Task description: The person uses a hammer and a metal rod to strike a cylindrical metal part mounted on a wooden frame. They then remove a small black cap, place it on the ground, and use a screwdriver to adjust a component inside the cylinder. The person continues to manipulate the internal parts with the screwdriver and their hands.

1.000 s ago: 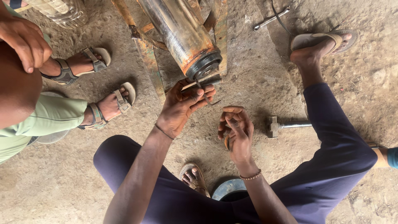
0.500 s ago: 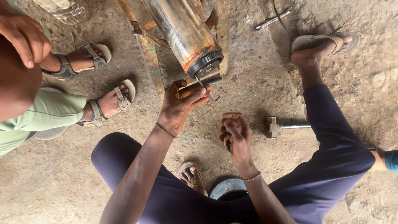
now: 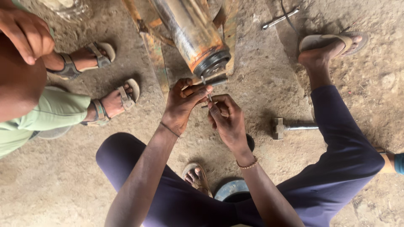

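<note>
Nearest the camera: person sits on bare dirt floor (image 3: 54, 189), legs in dark purple trousers (image 3: 336, 155) spread wide, sandalled foot (image 3: 195, 176) tucked under between the forearms. Round dark lid or dish (image 3: 231, 189) lies just beside that foot, partly hidden by the right arm.

Left hand (image 3: 181, 105): thin band at wrist, fingers curled together, thumb and forefinger pinched on a small thin metal pin (image 3: 208, 96). Right hand (image 3: 227, 120): beaded bracelet at wrist, fingers also closed, fingertips meeting the left hand's on the same pin. Both hands touching each other at the tips. Pin is small and mostly covered; can't tell its exact shape.

Pin sits right under the end of a large rusty orange steel cylinder (image 3: 189, 29), at its black end cap (image 3: 214, 65). A flat metal tab (image 3: 216, 80) sticks out below the cap, just above the fingers. Cylinder rests tilted on rusty angle-iron frame (image 3: 153, 50).

Right of the hands, on the floor: small hammer (image 3: 290, 127), head toward the hands, handle running under the right leg. Right foot in flip-flop (image 3: 332, 42) further out. Beyond it, a slim wrench (image 3: 280, 19) near the top edge.

Left side: second person, green clothing (image 3: 46, 117), two feet in strapped sandals (image 3: 113, 101), a hand (image 3: 27, 33) at the top-left corner, well apart from the work.
</note>
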`<act>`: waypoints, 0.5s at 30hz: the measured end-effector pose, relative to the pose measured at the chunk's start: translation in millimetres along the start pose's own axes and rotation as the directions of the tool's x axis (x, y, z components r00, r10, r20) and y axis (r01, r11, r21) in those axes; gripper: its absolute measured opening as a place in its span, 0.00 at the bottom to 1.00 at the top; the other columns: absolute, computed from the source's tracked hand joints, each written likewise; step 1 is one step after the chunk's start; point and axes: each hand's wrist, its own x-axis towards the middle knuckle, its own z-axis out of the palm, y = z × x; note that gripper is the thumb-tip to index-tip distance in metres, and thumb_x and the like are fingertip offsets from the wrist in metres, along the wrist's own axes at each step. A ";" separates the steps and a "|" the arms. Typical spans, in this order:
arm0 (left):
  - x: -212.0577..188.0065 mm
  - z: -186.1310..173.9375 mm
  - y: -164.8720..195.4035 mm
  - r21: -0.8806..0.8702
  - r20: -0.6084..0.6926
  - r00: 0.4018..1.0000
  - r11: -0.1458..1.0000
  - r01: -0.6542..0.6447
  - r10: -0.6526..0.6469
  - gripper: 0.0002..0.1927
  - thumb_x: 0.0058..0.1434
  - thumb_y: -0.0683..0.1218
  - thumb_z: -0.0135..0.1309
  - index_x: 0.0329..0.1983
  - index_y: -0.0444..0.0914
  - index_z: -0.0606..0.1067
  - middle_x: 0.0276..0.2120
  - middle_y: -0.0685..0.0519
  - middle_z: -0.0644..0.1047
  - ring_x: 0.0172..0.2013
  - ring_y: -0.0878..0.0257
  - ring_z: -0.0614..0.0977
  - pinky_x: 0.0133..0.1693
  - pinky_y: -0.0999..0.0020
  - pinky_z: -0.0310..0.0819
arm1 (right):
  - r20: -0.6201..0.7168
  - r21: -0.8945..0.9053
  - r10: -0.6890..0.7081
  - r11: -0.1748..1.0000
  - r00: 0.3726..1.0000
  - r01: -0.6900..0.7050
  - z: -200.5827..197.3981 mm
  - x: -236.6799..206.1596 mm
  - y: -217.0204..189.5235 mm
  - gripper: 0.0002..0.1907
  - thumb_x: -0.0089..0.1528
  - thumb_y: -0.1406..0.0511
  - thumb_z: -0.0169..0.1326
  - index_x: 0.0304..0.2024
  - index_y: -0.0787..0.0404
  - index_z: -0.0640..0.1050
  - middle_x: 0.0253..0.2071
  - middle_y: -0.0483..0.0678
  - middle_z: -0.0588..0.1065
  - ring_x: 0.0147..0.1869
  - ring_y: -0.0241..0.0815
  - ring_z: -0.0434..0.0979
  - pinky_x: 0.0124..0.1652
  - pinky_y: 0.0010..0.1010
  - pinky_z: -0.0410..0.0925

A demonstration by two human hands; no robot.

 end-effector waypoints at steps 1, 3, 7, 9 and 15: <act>-1.6 0.8 0.2 0.130 0.028 0.999 0.991 0.018 -0.022 0.22 0.56 0.43 0.69 0.47 0.36 0.68 0.39 0.43 0.81 0.42 0.55 0.83 0.44 0.63 0.83 | 0.034 0.061 0.038 0.997 0.999 -0.040 -1.9 -6.1 8.4 0.08 0.71 0.64 0.53 0.41 0.64 0.75 0.23 0.45 0.72 0.19 0.28 0.67 0.16 0.21 0.63; -4.1 3.7 2.0 0.384 0.080 0.995 0.923 0.028 -0.063 0.24 0.55 0.45 0.70 0.47 0.36 0.69 0.38 0.43 0.79 0.40 0.56 0.85 0.43 0.63 0.88 | 0.083 0.095 0.082 0.991 0.993 -0.090 -8.5 -18.6 32.1 0.09 0.70 0.65 0.53 0.38 0.64 0.74 0.21 0.45 0.70 0.17 0.28 0.66 0.15 0.22 0.64; -8.4 8.7 15.5 0.771 0.099 0.976 0.606 -0.198 0.193 0.20 0.61 0.52 0.65 0.46 0.38 0.69 0.39 0.47 0.84 0.36 0.61 0.86 0.37 0.69 0.84 | 0.073 -0.108 0.199 0.976 0.977 -0.190 -38.6 -44.2 97.5 0.07 0.68 0.65 0.50 0.38 0.62 0.74 0.21 0.45 0.74 0.16 0.30 0.68 0.14 0.21 0.64; -10.1 6.9 29.5 0.823 0.011 0.967 0.547 -0.153 0.254 0.13 0.66 0.51 0.60 0.44 0.39 0.73 0.37 0.48 0.84 0.33 0.63 0.87 0.35 0.71 0.86 | 0.044 -0.342 0.156 0.930 0.987 -0.132 -68.6 -54.5 128.6 0.06 0.68 0.66 0.50 0.39 0.62 0.74 0.27 0.47 0.76 0.21 0.30 0.72 0.18 0.20 0.67; -11.7 -19.0 69.9 0.675 -0.010 0.755 0.561 -0.478 0.655 0.06 0.73 0.44 0.53 0.45 0.37 0.73 0.34 0.49 0.83 0.32 0.67 0.86 0.34 0.74 0.84 | -0.112 -0.623 0.273 0.729 0.955 -0.282 -124.7 -45.8 148.9 0.11 0.66 0.65 0.51 0.49 0.64 0.71 0.32 0.52 0.81 0.21 0.34 0.77 0.19 0.23 0.70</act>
